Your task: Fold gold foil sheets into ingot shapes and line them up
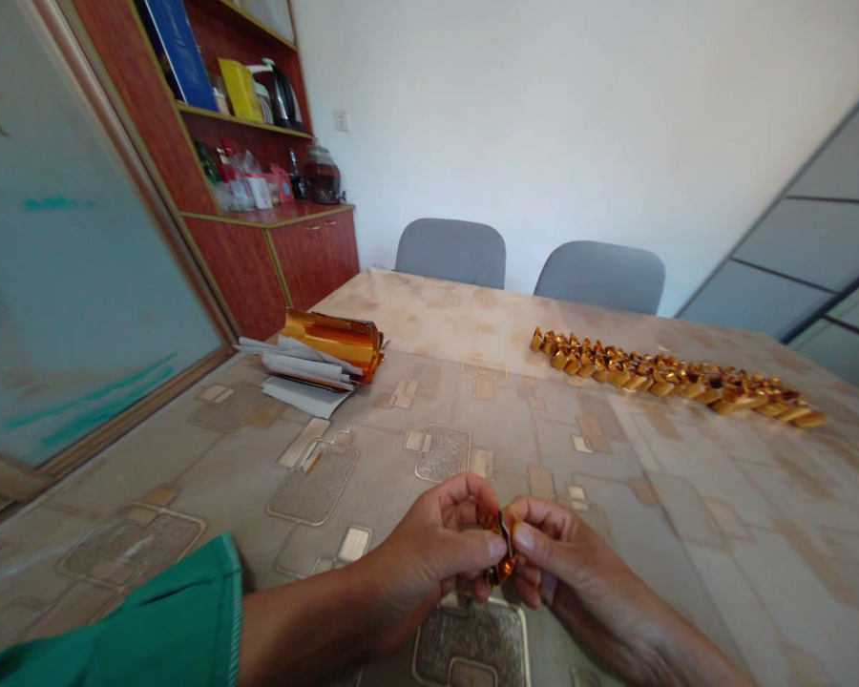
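Between my two hands is a small piece of folded gold foil paper [502, 565], held just above the patterned tablecloth. My left hand [448, 539] pinches it with thumb and fingers from the left side. From the right, my right hand [562, 553] grips its other edge between thumb and forefinger. Parts of the folded piece are hidden behind my fingers. Farther off to the right lie rows of folded gold paper pieces [665, 372], set close together. Toward the left sits a stack of gold and grey paper sheets [329, 348], curled over at the top.
A patterned cloth covers the table [387, 458]. Two grey chairs [450, 250] stand at its far side. A red-brown cabinet [315, 253] with bottles, a kettle and a glass jar is at the back left. A frosted glass panel [78, 239] borders the left.
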`<control>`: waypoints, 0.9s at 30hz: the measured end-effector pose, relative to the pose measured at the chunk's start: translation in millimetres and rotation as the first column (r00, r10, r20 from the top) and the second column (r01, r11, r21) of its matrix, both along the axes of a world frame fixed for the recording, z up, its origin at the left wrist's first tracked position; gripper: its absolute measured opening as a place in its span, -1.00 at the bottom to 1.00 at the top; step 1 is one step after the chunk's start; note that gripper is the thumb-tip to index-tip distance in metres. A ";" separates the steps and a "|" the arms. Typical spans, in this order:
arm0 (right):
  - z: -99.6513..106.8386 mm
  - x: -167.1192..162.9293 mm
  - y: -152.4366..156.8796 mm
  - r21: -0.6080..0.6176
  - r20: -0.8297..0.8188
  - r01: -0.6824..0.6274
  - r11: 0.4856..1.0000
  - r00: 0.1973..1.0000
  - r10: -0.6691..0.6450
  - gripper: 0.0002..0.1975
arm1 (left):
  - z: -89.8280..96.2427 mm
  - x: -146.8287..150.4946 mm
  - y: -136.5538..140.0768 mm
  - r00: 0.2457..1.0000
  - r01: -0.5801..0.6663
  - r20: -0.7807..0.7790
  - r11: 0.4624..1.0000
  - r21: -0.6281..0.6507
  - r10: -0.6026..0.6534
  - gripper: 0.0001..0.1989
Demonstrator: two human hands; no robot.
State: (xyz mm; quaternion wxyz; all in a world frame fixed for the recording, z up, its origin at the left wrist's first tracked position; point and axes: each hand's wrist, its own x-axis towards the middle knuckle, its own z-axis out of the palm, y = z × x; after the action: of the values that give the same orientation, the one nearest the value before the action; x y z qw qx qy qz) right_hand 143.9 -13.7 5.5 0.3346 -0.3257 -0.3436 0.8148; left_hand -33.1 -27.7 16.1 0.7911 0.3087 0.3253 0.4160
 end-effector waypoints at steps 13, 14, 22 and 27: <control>1.5 3.5 1.4 0.070 0.006 -0.039 0.997 0.999 0.039 -0.72 | 0.3 -2.1 -0.7 0.995 0.054 0.087 0.998 0.028 -0.057 -0.63; 1.4 3.6 1.5 0.070 -0.009 -0.037 0.997 0.999 0.038 -0.73 | 0.3 -2.8 -0.4 0.994 0.058 0.086 0.998 0.033 -0.061 -0.63; 1.5 3.6 0.9 0.088 -0.016 -0.050 0.995 0.999 0.052 -0.72 | 3.2 -5.7 0.4 0.996 0.080 0.047 0.996 0.039 -0.081 -0.59; 4.3 4.7 2.3 0.036 -0.086 -0.121 0.992 0.989 0.123 -0.74 | 0.7 -1.9 -0.7 0.999 0.040 -0.021 0.998 0.056 -0.039 -0.60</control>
State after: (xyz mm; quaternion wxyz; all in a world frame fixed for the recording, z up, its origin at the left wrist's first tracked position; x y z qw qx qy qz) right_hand 148.5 -11.5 9.8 0.3038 -0.2628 -0.3602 0.8420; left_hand -35.0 -28.4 16.8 0.7868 0.3415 0.3150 0.4064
